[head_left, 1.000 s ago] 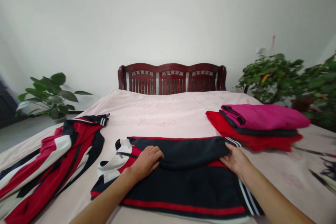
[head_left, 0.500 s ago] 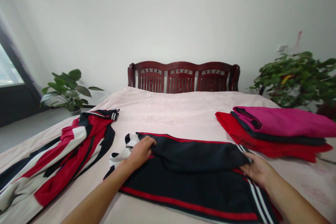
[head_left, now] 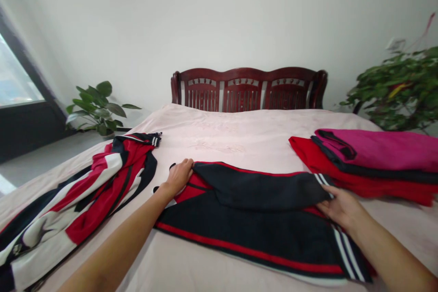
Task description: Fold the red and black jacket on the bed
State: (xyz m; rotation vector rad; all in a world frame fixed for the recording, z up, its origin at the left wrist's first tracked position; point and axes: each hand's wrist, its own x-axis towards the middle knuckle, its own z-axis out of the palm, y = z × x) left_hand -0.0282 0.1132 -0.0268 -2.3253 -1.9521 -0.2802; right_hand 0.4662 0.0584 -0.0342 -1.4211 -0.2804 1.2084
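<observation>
A dark navy garment (head_left: 260, 232) with red piping and white-striped cuffs lies across the pink bed sheet, its sleeve laid over its body. At its left end, by the collar, my left hand (head_left: 180, 175) pinches the upper edge of the cloth. The striped cuff at the right is gripped between the thumb and fingers of my right hand (head_left: 338, 206). Red cloth shows between the sleeve and body near my left hand.
A rumpled red, white and navy jacket (head_left: 99, 191) lies at the left. Folded magenta, navy and red clothes (head_left: 383, 150) are stacked at the right. Beyond the bed sheet (head_left: 219, 134) stands a dark wooden headboard (head_left: 242, 93), with plants on both sides.
My left hand has shifted along the collar end to the garment's upper edge, and more red cloth shows there. The right hand still holds the cuff. The view has shifted slightly.
</observation>
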